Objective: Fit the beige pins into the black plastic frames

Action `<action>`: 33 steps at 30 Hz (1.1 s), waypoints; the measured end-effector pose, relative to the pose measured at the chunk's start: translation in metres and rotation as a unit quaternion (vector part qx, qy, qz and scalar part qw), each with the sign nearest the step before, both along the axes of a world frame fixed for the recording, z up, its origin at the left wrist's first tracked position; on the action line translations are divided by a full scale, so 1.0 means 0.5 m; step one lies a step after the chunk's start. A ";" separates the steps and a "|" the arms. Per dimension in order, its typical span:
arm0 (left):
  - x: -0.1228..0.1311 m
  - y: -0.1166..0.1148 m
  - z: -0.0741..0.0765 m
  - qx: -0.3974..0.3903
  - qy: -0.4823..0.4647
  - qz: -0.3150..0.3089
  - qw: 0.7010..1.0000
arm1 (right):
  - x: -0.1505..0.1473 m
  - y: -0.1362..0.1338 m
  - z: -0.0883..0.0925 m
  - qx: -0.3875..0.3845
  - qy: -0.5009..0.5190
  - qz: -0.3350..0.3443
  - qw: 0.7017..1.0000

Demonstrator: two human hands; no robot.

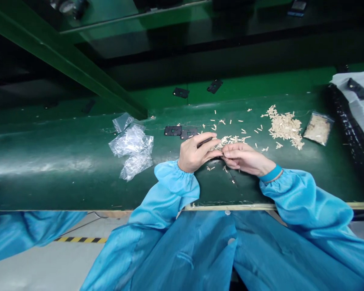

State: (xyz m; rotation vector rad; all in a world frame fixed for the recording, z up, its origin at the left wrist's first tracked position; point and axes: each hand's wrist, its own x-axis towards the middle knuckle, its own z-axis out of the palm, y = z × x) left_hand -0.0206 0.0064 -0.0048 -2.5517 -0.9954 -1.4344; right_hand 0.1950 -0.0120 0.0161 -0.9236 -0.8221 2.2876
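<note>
The left hand grips a slim dark piece; the right hand curls closed, its fingers hiding whatever they pinch. Beyond it, a clear bag holds pale pieces.

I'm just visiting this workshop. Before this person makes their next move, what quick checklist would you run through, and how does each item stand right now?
Left hand firmly holding the small dark piece: ok, it is pinched between the fingers.

Right hand holding something: cannot tell, its fingertips are hidden against the left hand.

Pale pieces gathered together: not ok, many lie scattered across the green conveyor belt.

Two black plates within reach: ok, they lie just beyond the left hand.

Clear plastic bag of pale pieces closed: cannot tell from this view.
</note>
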 end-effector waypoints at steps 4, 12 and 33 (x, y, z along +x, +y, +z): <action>0.003 -0.004 -0.004 -0.056 -0.008 -0.011 0.998 | -0.002 -0.001 -0.008 0.014 -0.006 -0.027 1.000; 0.042 -0.008 -0.008 -0.549 -0.308 -0.141 0.764 | -0.016 -0.002 -0.012 0.232 -0.228 -0.200 0.924; 0.045 -0.008 0.013 -0.546 -0.305 -0.002 0.780 | -0.024 -0.014 -0.030 0.385 -0.400 -0.157 0.817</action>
